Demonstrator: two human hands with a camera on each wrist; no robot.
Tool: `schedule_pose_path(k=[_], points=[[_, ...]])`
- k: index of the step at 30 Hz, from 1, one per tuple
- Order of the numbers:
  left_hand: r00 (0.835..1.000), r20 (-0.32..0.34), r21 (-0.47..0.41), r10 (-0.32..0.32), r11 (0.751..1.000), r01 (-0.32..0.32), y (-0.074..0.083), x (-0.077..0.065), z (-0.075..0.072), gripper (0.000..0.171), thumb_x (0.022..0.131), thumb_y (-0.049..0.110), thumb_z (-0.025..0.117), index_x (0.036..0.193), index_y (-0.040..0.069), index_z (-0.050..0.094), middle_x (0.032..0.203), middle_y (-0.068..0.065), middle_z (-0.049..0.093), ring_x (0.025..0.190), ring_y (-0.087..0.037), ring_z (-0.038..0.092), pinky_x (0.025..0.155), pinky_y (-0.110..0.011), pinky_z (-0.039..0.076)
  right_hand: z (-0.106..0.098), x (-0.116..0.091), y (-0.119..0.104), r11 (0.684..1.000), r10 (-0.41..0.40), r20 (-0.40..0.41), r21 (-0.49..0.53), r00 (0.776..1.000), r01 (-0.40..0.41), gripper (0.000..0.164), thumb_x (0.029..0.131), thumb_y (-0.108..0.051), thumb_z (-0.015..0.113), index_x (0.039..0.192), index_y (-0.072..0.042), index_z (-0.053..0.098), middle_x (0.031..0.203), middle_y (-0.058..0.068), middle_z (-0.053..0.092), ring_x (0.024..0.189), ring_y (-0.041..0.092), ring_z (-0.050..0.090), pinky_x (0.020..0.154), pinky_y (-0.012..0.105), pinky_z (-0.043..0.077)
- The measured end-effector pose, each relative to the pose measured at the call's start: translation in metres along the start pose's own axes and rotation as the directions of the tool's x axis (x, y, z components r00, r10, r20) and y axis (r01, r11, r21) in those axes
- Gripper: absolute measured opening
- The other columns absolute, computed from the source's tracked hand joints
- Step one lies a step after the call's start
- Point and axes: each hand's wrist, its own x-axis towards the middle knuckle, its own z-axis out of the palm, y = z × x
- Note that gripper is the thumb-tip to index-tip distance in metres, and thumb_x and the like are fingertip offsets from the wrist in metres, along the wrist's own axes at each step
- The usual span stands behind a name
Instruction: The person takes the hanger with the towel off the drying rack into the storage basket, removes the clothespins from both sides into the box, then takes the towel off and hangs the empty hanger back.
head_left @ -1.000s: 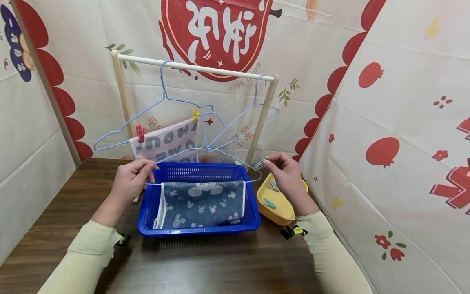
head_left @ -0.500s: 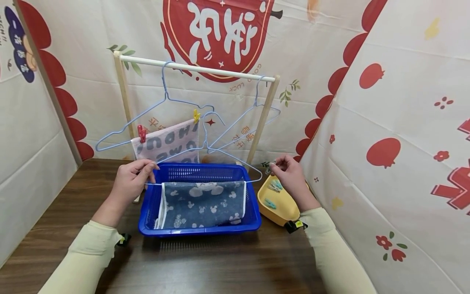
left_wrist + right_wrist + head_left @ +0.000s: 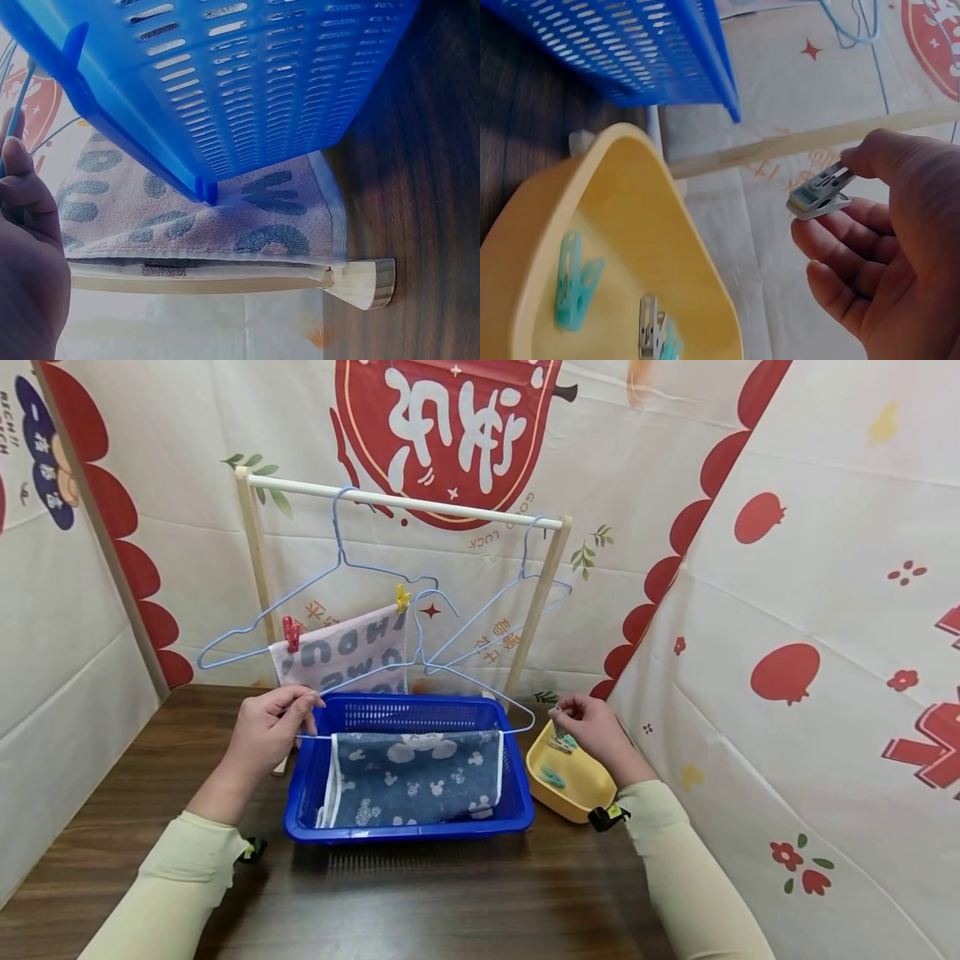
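In the head view my left hand (image 3: 272,727) pinches the left end of a blue wire hanger (image 3: 422,656). A dark grey-blue towel (image 3: 420,781) with pale mouse-head prints is draped over the hanger's lower bar, in front of and over a blue basket (image 3: 408,835). My right hand (image 3: 596,735) is over the yellow tub (image 3: 577,806), pinching a grey clothespin (image 3: 821,193) between thumb and fingers. Inside the tub lie a green clothespin (image 3: 571,289), a grey one and another partly hidden green one. No clothespin shows on the dark towel.
Behind the basket stands a rack with a white rail (image 3: 405,500). Two more blue hangers hang from it; the left one carries a pink towel (image 3: 341,652) held by a red clothespin (image 3: 291,633) and a yellow clothespin (image 3: 402,598). Fabric walls surround the wooden table (image 3: 450,902).
My right hand has moved from the hanger's right end rightward and down over the yellow tub, the grey clothespin still pinched. My left hand has stayed in place.
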Motion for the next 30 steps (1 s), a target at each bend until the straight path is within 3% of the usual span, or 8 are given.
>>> schedule_pose_path(k=[9,14,20,30], points=[[1.0,0.005,-0.001,-0.003,1.0,0.003,0.0,0.0,0.0,0.015,0.11,0.0,0.065,0.102,0.003,0.077,0.072,-0.003,0.068,0.056,-0.013,0.058,0.053,-0.02,0.053,0.008,0.006,0.018,0.986,-0.004,0.148,-0.166,0.989,0.029,0.015,0.104,-0.017,0.075,0.111,-0.003,0.075,0.095,0.007,0.072,0.085,0.022,0.065,0.078,0.038,0.056],[1.0,0.004,0.003,-0.004,1.0,0.004,0.0,0.0,0.0,0.015,0.11,0.0,0.065,0.103,0.002,0.078,0.072,-0.003,0.068,0.056,-0.013,0.058,0.053,-0.02,0.053,0.014,0.013,0.029,0.976,0.013,0.236,-0.214,0.972,0.039,0.011,0.103,-0.017,0.076,0.106,-0.007,0.073,0.089,0.003,0.071,0.077,0.018,0.066,0.073,0.036,0.055],[1.0,0.002,0.005,0.002,1.0,-0.002,0.001,0.0,0.0,0.016,0.11,-0.001,0.065,0.103,0.004,0.078,0.072,-0.004,0.068,0.056,-0.012,0.058,0.053,-0.02,0.052,0.017,0.019,0.031,0.958,0.018,0.334,-0.276,0.943,0.08,0.01,0.099,-0.012,0.077,0.105,-0.003,0.074,0.081,0.001,0.074,0.072,0.018,0.068,0.069,0.037,0.058],[1.0,0.008,0.005,0.0,1.0,0.0,0.003,0.001,0.0,0.015,0.11,-0.001,0.065,0.102,0.001,0.077,0.072,-0.003,0.069,0.054,-0.014,0.058,0.051,-0.025,0.054,0.023,0.024,0.033,0.936,0.092,0.407,-0.347,0.909,0.061,0.015,0.097,-0.004,0.08,0.111,-0.001,0.08,0.094,0.006,0.075,0.081,0.021,0.064,0.074,0.036,0.057]])
